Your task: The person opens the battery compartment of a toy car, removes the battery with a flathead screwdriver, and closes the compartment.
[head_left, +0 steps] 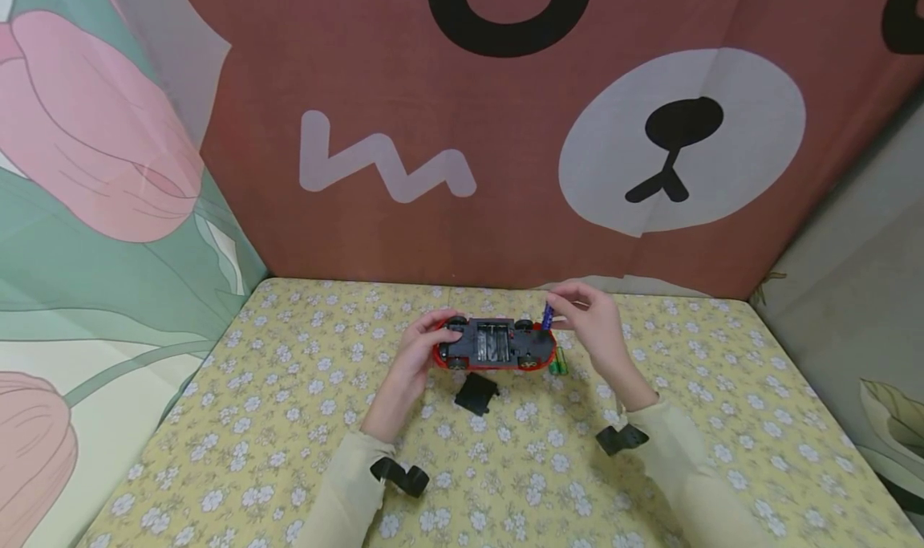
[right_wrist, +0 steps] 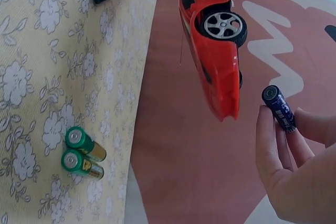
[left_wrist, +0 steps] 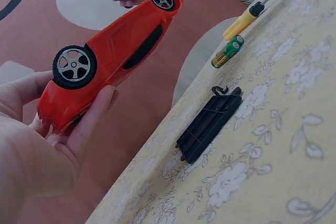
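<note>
Upside down above the table, a red toy car (head_left: 518, 349) shows its dark underside and an uncovered battery compartment (head_left: 494, 343). My left hand (head_left: 422, 341) grips one end of the car, thumb on the underside. Between thumb and fingers, my right hand (head_left: 593, 321) pinches a blue battery (right_wrist: 279, 108) beside the car's other end. On the cloth lies a black battery cover (left_wrist: 210, 124), inner ribs showing in the left wrist view. Two green batteries (right_wrist: 84, 153) lie side by side on the cloth, partly hidden by the car in the head view.
A screwdriver with a yellow handle (left_wrist: 240, 26) lies past the green batteries in the left wrist view. The table wears a yellow floral cloth (head_left: 520, 468). Behind its far edge hangs a brown curtain (head_left: 505, 235) with a cartoon face. Each wrist carries a black strap.
</note>
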`<state>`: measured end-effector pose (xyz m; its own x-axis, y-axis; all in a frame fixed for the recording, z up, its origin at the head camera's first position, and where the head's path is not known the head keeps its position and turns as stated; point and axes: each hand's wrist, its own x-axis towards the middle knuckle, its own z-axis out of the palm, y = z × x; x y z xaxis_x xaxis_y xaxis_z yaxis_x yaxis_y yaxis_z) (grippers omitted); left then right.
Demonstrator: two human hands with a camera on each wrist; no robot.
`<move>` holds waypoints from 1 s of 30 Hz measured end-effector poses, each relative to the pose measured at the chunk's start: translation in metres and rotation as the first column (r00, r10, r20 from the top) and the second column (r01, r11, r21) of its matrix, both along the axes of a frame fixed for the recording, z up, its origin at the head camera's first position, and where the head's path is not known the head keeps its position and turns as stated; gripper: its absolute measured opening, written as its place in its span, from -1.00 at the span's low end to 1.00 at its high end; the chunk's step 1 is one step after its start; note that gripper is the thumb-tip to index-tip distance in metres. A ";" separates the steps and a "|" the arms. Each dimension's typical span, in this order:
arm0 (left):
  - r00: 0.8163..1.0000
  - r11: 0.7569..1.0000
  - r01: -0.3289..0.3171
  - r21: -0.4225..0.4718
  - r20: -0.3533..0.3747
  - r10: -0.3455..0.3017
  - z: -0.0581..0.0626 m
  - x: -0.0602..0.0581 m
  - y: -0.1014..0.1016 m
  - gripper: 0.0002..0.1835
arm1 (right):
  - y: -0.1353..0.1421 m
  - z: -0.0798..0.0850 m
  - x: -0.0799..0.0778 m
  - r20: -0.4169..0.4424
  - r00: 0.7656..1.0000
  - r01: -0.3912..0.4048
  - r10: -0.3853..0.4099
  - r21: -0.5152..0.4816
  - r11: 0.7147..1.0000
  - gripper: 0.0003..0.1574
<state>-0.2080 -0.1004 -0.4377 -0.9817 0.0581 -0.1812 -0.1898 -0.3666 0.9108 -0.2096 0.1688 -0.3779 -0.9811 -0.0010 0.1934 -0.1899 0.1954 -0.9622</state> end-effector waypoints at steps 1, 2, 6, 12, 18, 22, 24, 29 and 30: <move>1.000 1.000 0.000 -0.002 0.000 0.000 0.000 0.000 0.000 -0.53 | 0.001 -0.001 0.000 0.001 1.000 0.003 -0.003 0.000 1.000 -0.64; 1.000 1.000 0.000 -0.002 0.000 0.000 0.000 0.000 0.000 -0.54 | 0.002 -0.001 0.000 0.001 1.000 0.005 -0.005 0.001 1.000 -0.62; 1.000 1.000 -0.004 0.007 0.003 0.004 -0.001 0.001 0.000 -0.61 | 0.008 -0.004 -0.001 -0.016 1.000 0.011 -0.010 0.016 1.000 -0.59; 1.000 1.000 -0.003 0.019 -0.001 0.003 -0.001 0.001 0.000 -0.62 | 0.016 -0.008 -0.001 -0.026 1.000 0.006 -0.005 0.032 0.999 -0.55; 1.000 1.000 -0.005 0.016 -0.004 0.005 0.000 0.001 0.000 -0.60 | 0.022 -0.009 -0.002 -0.012 1.000 0.017 -0.017 0.024 1.000 -0.56; 1.000 1.000 -0.004 0.008 -0.008 0.004 0.000 0.001 0.000 -0.53 | 0.025 -0.010 -0.002 0.003 1.000 0.028 -0.028 0.022 0.999 -0.59; 1.000 1.000 -0.005 0.006 -0.009 0.005 -0.001 0.001 0.000 -0.53 | 0.026 -0.012 -0.003 0.006 0.999 0.032 -0.032 0.028 0.999 -0.59; 1.000 1.000 -0.007 -0.001 -0.012 0.007 0.000 0.001 0.000 -0.55 | 0.031 -0.016 -0.004 0.008 0.999 0.038 -0.039 0.041 0.998 -0.56; 1.000 1.000 -0.006 -0.004 -0.012 0.006 0.000 0.001 0.000 -0.55 | 0.032 -0.017 -0.004 0.008 0.999 0.041 -0.041 0.045 0.998 -0.56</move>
